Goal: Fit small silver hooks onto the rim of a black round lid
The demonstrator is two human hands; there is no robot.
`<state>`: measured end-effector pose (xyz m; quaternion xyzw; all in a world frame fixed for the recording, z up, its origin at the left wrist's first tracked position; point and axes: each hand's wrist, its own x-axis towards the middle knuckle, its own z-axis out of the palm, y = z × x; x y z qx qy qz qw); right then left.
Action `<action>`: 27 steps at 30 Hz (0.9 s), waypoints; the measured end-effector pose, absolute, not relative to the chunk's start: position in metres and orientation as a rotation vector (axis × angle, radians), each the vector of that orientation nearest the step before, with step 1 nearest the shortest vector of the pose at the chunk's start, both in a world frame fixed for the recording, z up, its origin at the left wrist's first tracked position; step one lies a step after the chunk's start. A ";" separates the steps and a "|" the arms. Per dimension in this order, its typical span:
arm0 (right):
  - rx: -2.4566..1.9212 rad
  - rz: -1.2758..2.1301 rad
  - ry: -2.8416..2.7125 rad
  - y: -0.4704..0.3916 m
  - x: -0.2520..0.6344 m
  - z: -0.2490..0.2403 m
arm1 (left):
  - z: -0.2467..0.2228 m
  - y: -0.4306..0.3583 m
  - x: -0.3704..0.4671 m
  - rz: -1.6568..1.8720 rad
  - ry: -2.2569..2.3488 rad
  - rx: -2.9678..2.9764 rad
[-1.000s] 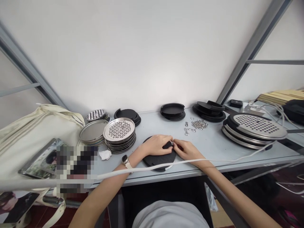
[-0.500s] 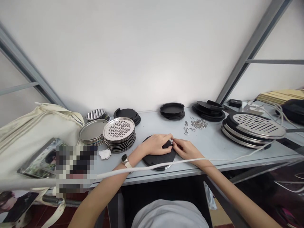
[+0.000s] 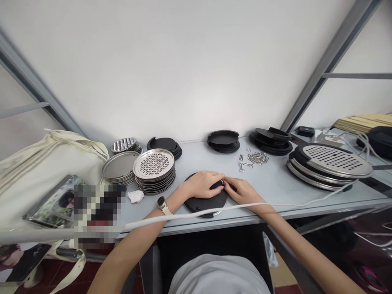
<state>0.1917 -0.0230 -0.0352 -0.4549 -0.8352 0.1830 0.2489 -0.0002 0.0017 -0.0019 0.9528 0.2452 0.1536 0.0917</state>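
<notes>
A black round disc [image 3: 205, 206] with a thin metal rim showing along its lower right lies near the table's front edge. My left hand [image 3: 203, 185] lies over it, fingers and thumb bent round its upper right part and gripping it. At that edge my right hand [image 3: 240, 191] is closed in a pinch on a small silver metal clip [image 3: 222, 182], mostly hidden between the fingertips of both hands. Behind my right hand lies a pile of silver metal clips [image 3: 258, 158], with a few loose clips [image 3: 241, 167] beside it.
Stacked grater discs [image 3: 154, 165] and plain metal discs [image 3: 121, 165] stand left. Black round parts [image 3: 223, 141] line the wall; assembled perforated discs [image 3: 332, 161] are stacked right. A white cable [image 3: 190, 215] crosses in front of my forearms. A cream bag [image 3: 61, 159] sits at left.
The view has shifted slightly. Both hands stay at the same edge of the black disc; my right fingertips have closed in nearer to my left, covering more of the clip.
</notes>
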 end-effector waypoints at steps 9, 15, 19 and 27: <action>-1.258 0.496 -2.289 -0.024 0.192 -0.034 | -0.004 0.004 0.000 0.470 0.702 2.836; -1.231 0.478 -2.306 -0.024 0.193 -0.034 | -0.006 0.005 0.000 0.455 0.724 2.842; -1.224 0.489 -2.303 -0.024 0.194 -0.034 | -0.009 0.007 -0.001 0.483 0.719 2.841; -1.218 0.484 -2.281 -0.026 0.197 -0.040 | -0.006 0.006 -0.001 0.478 0.705 2.818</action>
